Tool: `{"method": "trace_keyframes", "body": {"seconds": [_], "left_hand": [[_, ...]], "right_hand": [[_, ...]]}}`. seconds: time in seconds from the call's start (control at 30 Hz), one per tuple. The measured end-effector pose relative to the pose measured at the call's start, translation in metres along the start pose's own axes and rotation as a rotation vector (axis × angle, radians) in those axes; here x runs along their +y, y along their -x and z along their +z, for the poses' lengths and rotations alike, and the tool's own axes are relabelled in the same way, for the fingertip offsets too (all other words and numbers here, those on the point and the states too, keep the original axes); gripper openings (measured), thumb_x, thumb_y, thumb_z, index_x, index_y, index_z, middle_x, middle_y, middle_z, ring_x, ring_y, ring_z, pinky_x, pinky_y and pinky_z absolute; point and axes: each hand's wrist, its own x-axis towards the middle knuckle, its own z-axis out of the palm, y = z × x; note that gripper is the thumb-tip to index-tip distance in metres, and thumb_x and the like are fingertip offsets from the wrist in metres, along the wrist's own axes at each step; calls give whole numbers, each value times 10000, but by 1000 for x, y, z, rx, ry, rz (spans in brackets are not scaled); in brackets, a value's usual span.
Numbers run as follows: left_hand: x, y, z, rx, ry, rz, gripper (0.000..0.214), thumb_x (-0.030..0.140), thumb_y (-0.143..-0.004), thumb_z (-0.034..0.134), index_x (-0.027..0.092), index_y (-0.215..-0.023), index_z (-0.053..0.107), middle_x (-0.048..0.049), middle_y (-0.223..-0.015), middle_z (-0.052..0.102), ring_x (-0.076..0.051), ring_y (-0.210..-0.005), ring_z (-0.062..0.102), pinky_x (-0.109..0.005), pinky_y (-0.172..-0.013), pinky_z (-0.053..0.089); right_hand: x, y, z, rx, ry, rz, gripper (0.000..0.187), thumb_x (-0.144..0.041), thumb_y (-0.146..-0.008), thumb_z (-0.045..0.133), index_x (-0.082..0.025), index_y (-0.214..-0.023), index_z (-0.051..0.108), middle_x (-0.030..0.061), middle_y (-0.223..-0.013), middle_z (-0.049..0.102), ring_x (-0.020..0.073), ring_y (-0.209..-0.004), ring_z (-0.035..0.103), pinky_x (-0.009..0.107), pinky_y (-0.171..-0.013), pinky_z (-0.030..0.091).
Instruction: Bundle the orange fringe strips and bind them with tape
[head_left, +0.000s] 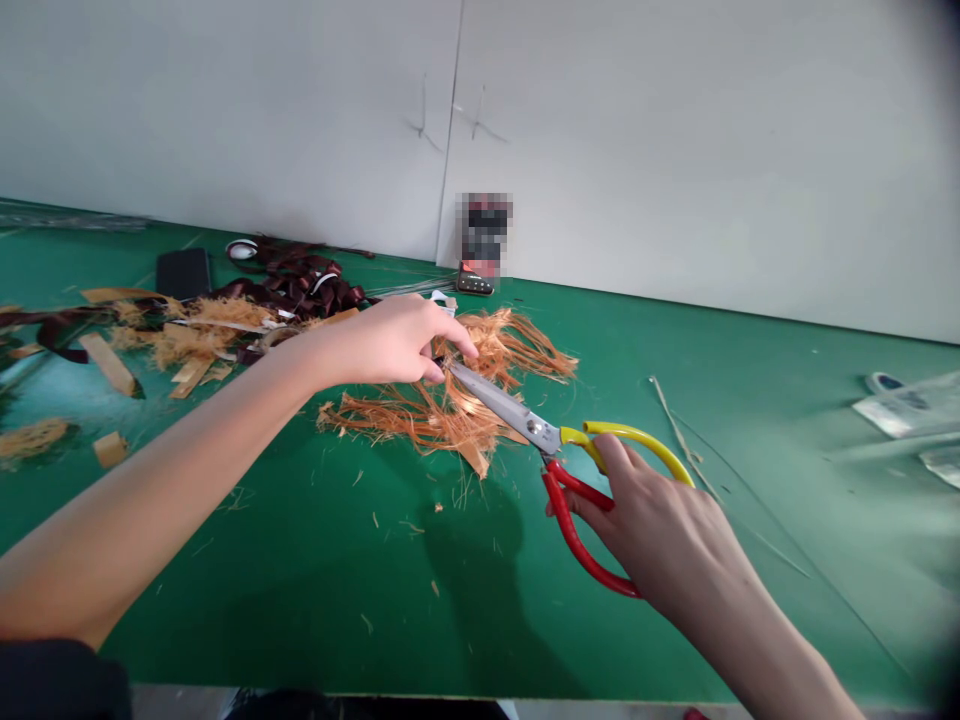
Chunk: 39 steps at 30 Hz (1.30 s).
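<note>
The right hand (660,525) has its grip closed around a pair of scissors (551,450) with red and yellow handles, fingers through the loops. The steel blades lie close together and reach up and left into a loose heap of orange fibres (442,415), which sits on the green surface (300,580). The left hand (390,345) hangs over that heap, its fingers curled down onto the strands just beside the blade tips (whether they pinch anything is hidden, so its grip can't be told).

The left forearm passes in front of a second, messier spread: dark ribbon (300,285), pale wood strips (109,362) and more fibres (191,340). Farther back, a black phone (184,272) lies near the wall (675,150), and a pixelated patch hides whatever stands there. To the right are thin stems (682,440) and plastic bags (907,410) – both well apart from the hands.
</note>
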Motion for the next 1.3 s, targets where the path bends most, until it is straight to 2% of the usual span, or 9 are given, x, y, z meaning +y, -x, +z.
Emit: {"method": "trace_keyframes", "body": {"seconds": [0.37, 0.53, 0.67, 0.83, 1.0, 1.07, 1.1, 1.2, 1.3], "left_hand": [[-4, -1, 2, -1, -1, 24, 359, 212, -677, 651, 273, -1025, 718, -24, -897, 722, -153, -647, 622, -270, -635, 424], [-10, -1, 0, 16, 29, 11, 397, 277, -695, 677, 263, -1091, 695, -29, -837, 715, -147, -633, 611, -261, -617, 428], [-9, 1, -9, 76, 133, -37, 362, 366, -775, 636, 244, -1112, 680, -24, -787, 707, -157, -707, 628, -271, -687, 447], [-12, 1, -12, 197, 270, -40, 325, 434, -876, 511, 206, -975, 720, -45, -875, 715, -153, -822, 625, -272, -773, 450], [-13, -1, -4, 184, 326, 11, 257, 362, -781, 655, 202, -976, 702, -46, -990, 705, -155, -891, 615, -270, -788, 451], [-11, -2, -1, 163, 312, 25, 245, 312, -757, 673, 196, -972, 694, -43, -972, 707, -152, -875, 616, -277, -779, 454], [-9, -2, 0, 150, 307, 35, 231, 294, -762, 664, 193, -968, 691, -39, -957, 708, -150, -866, 619, -279, -775, 456], [-4, -4, 3, 95, 316, 85, 178, 252, -787, 623, 183, -940, 683, -33, -933, 707, -149, -863, 631, -274, -765, 467], [0, -5, 5, 29, 369, 158, 112, 222, -815, 580, 168, -884, 649, -30, -872, 694, -147, -834, 644, -269, -749, 484]], "right_hand": [[1, 2, 5, 21, 88, 2, 279, -452, -846, 541, -191, -945, 532, 25, -546, 629, 228, -467, 609, 269, -394, 128], [15, 9, 13, -48, 8, 80, 288, -496, -838, 517, -215, -899, 502, 13, -501, 596, 223, -416, 569, 253, -389, 165], [31, 23, 33, -56, -132, 228, 309, -536, -854, 419, -230, -830, 458, 39, -556, 612, 235, -434, 572, 259, -386, 257], [44, 30, 60, -109, -164, 587, 379, -567, -860, 365, -221, -763, 486, 111, -617, 635, 291, -589, 640, 332, -475, 424], [45, 24, 55, -233, -118, 681, 435, -527, -854, 421, -122, -888, 577, 187, -668, 660, 355, -701, 658, 394, -556, 480], [38, 15, 42, -151, -61, 602, 416, -474, -854, 461, -89, -948, 588, 211, -731, 670, 407, -869, 633, 433, -622, 497], [33, 9, 34, -34, -46, 533, 398, -439, -858, 469, -83, -989, 588, 224, -824, 680, 423, -985, 594, 461, -689, 501], [8, -23, 9, 344, -210, 68, 456, -357, -898, 442, -58, -1239, 481, 225, -1240, 580, 345, -1213, 468, 472, -924, 448], [-21, -63, -11, 483, -386, -261, 468, -246, -919, 414, -114, -1366, 370, 168, -1440, 422, 276, -1260, 441, 447, -988, 415]]}}
